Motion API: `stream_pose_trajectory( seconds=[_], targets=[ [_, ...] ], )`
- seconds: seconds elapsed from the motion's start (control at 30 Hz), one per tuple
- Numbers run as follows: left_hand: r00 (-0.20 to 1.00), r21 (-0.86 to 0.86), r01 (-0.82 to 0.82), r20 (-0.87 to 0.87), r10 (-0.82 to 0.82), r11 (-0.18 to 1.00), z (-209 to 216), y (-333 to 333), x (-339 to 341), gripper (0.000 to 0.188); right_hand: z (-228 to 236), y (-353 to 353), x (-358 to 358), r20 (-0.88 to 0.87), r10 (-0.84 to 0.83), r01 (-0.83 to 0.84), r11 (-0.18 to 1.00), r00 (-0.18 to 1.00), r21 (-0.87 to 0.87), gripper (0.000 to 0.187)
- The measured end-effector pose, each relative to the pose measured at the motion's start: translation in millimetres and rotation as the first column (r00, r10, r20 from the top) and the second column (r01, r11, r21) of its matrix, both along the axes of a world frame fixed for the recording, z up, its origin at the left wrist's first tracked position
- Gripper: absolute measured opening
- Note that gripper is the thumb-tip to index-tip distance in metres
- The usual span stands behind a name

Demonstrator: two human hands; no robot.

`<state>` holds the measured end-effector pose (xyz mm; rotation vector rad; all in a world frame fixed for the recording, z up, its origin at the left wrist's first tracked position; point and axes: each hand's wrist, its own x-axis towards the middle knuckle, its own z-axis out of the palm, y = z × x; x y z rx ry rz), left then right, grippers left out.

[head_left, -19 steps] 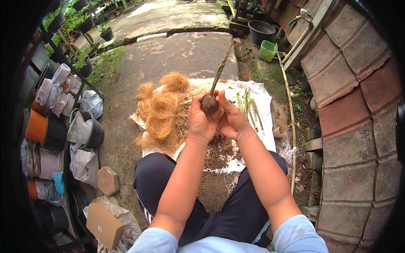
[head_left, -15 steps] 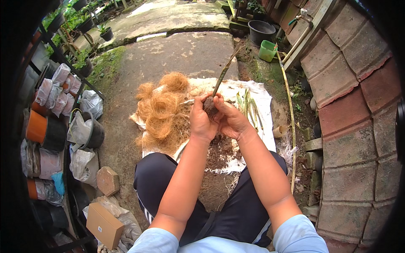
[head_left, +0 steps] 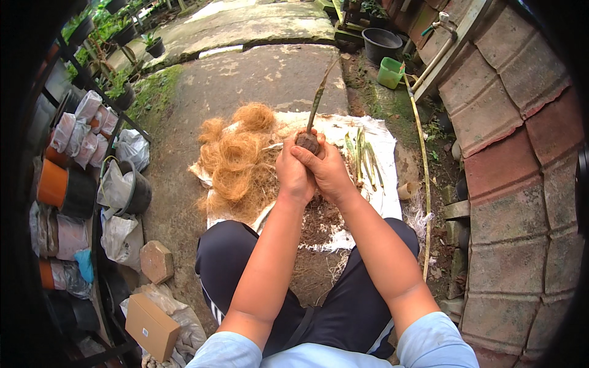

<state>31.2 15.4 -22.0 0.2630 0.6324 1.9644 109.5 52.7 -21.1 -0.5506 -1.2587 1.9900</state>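
A ball of dark soil is squeezed between my two hands, with a slim mottled plant cutting standing up out of it. My left hand wraps the ball from the left and below. From the right my right hand closes round it, its thumb laid across the front. Beneath the hands, loose soil lies on a white sheet. Clumps of tan coconut fibre cover the sheet's left side, and several long green leaf cuttings lie on its right.
Bagged bundles and pots crowd a rack at left, near a cardboard box and a paving block. A green container, a black basin and a yellow hose are at right, beside stacked roof tiles.
My hands have closed more tightly round the soil ball, and my right thumb has come across its front. The cutting has tipped more upright and shifted slightly left.
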Motion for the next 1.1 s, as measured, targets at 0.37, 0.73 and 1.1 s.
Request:
stream_pose_trajectory(
  seconds=[0.37,0.73,1.1],
  targets=[
    [0.999,0.06,0.001,0.042,-0.004,0.998,6.4,-6.5,-2.0,0.039,4.8,-4.3,-3.8,-0.079,-0.037,0.028,0.994,0.996,-0.109,0.05],
    [0.978,0.049,0.075,-0.201,-0.064,0.996,-0.8,-7.3,-0.8,0.042,22.1,0.4,11.1,-0.131,0.073,-0.1,0.972,0.989,-0.211,0.049],
    [0.98,0.135,0.112,-0.178,-0.087,0.985,6.2,-8.8,11.3,0.058,9.8,2.7,12.0,-0.096,0.014,-0.026,0.991,0.995,-0.13,0.038]
  ],
)
